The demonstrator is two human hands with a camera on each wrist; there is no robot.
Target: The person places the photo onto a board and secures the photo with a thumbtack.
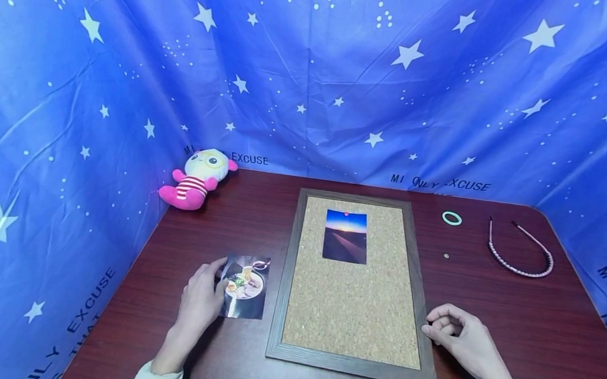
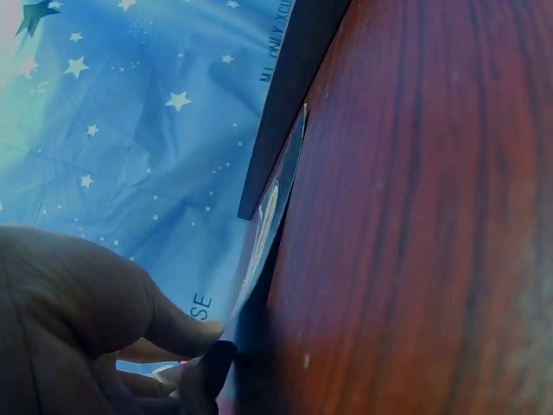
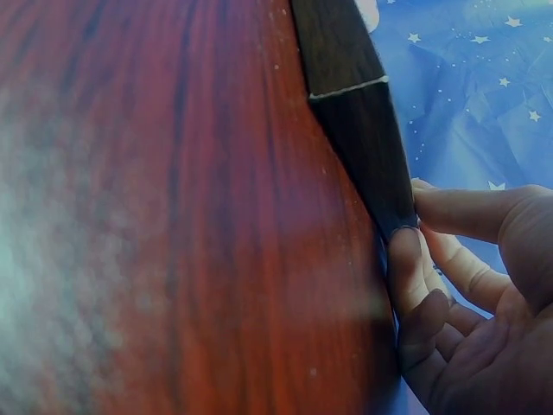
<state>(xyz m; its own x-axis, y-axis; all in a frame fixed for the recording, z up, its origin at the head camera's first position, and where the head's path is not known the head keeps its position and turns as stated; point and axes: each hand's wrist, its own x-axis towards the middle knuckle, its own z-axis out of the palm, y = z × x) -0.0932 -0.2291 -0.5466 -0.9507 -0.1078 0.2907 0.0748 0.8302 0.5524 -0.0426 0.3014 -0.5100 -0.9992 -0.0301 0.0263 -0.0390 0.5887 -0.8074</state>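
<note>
The left hand (image 1: 202, 293) pinched the noodle photo (image 1: 244, 297) by its left edge, long axis pointing away. Between the hands lay the board (image 1: 353, 313), its right edge gripped by the right hand (image 1: 461, 337).

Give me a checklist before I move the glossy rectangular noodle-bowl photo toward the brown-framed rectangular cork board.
1. Noodle-bowl photo held: ok, the left hand pinches its left side.
2. Noodle-bowl photo over the cork board: not ok, it is to the board's left.
3. Right hand on the board: ok, touching its right edge.
4. Board space: ok, bare below the blue-and-orange rectangular sunset photo.
5. Sunset photo firmly fixed: cannot tell; a round red dot shows at its top.
</note>
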